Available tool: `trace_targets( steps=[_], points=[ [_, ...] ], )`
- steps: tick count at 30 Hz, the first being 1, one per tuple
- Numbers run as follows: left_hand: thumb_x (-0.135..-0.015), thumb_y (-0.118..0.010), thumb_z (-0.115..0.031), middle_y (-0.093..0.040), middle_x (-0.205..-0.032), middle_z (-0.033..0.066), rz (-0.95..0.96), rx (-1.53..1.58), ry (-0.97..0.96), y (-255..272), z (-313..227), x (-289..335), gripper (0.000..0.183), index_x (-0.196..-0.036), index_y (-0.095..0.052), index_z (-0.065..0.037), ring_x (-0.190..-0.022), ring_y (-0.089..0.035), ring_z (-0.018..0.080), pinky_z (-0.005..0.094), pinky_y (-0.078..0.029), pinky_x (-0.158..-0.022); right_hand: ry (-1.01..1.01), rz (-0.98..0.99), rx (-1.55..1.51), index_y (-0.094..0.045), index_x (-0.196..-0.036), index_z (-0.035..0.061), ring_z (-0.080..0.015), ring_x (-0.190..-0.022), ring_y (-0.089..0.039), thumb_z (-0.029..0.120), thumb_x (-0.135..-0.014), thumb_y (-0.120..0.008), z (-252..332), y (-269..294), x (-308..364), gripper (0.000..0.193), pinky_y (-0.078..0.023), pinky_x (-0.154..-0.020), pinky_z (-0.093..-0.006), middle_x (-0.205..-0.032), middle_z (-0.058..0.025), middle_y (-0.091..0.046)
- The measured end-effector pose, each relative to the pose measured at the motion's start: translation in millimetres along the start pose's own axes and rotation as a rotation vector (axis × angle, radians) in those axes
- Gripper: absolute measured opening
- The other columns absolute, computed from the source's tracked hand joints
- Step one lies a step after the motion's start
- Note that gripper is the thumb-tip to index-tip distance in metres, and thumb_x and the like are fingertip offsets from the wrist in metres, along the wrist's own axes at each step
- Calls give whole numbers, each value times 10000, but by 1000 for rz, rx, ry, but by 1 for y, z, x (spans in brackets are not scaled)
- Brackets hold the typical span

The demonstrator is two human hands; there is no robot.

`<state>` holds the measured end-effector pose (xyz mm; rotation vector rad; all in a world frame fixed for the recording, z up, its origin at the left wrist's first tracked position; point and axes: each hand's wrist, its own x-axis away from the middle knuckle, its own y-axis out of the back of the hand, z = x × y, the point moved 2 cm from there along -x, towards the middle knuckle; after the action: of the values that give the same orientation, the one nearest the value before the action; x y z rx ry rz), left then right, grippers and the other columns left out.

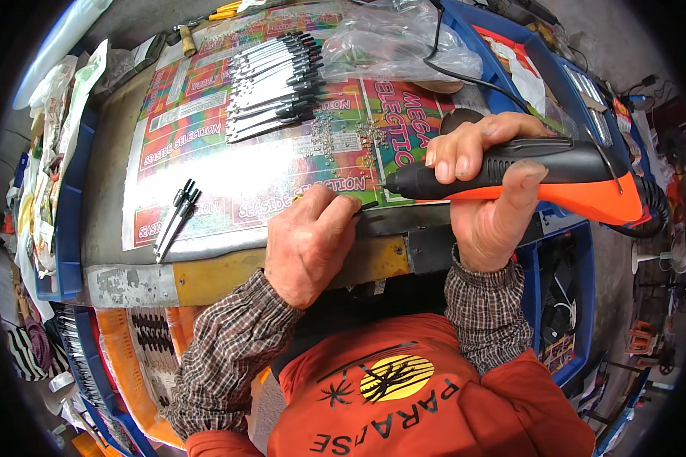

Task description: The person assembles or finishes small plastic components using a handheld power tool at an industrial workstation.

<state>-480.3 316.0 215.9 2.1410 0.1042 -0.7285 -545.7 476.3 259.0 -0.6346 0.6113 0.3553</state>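
Note:
My right hand is wrapped around a corded electric screwdriver with a black and orange body, its nose pointing left. Close to that nose, my left hand is closed near the table's front edge. A short black end of a slim piece sticks out of its fingers; the rest is hidden in the grip. Farther back lies a row of slim silver-white pieces with black ends, like pens. A few more such pieces lie at the left. Many tiny metal parts, perhaps screws, are scattered between the row and the screwdriver.
Colourful printed sheets cover the metal-edged table. Clear plastic bags lie at the back. Blue bins stand left and right, and a black cable crosses at the back right. Below the table's right front sits another blue bin.

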Motion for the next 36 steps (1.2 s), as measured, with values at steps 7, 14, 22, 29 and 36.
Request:
trace_targets(
  steps=[7, 14, 22, 29, 36],
  points=[
    [-637, -642, 24, -506, -673, 102, -14, 26, 35, -2, -2, 1, 196, -804, -552, -25, -579, -537, 257, 333, -428, -512, 4, 58, -80, -416, -927, 17, -177, -565, -503, 265, -758, -652, 1, -5, 3, 382, -448, -592, -335, -649, -83, -497],
    [-645, -647, 25, -522, -677, 103, -50, 41, 34, -3, -3, 3, 194, -790, -524, -18, -584, -547, 248, 324, -433, -515, -17, 139, -204, -435, -925, 13, -184, -569, -516, 150, -682, -721, 5, -10, 4, 400, -453, -566, -327, -648, -92, -512],
    [-650, -634, 10, -519, -698, 105, -112, 53, -21, -4, -2, 3, 253, -878, -529, -21, -609, -547, 261, 347, -442, -519, -10, 190, -229, -431, -933, 15, -191, -575, -513, 97, -660, -717, 5, -9, 3, 403, -454, -558, -321, -659, -91, -512],
    [-649, -627, 13, -495, -684, 88, -37, -17, -10, -1, -5, 3, 310, -947, -554, -31, -595, -535, 244, 341, -440, -512, -13, 204, -25, -421, -931, 74, -144, -543, -503, 545, -725, -619, 9, -13, 6, 551, -427, -552, -310, -648, -21, -491],
    [-644, -647, 2, -475, -675, 72, -54, -29, -37, -4, -4, 4, 265, -895, -582, -50, -577, -525, 223, 331, -434, -488, 13, 233, -219, -427, -935, 14, -186, -578, -512, 83, -662, -711, 6, -12, 5, 400, -453, -570, -318, -658, -87, -510]
  ],
)
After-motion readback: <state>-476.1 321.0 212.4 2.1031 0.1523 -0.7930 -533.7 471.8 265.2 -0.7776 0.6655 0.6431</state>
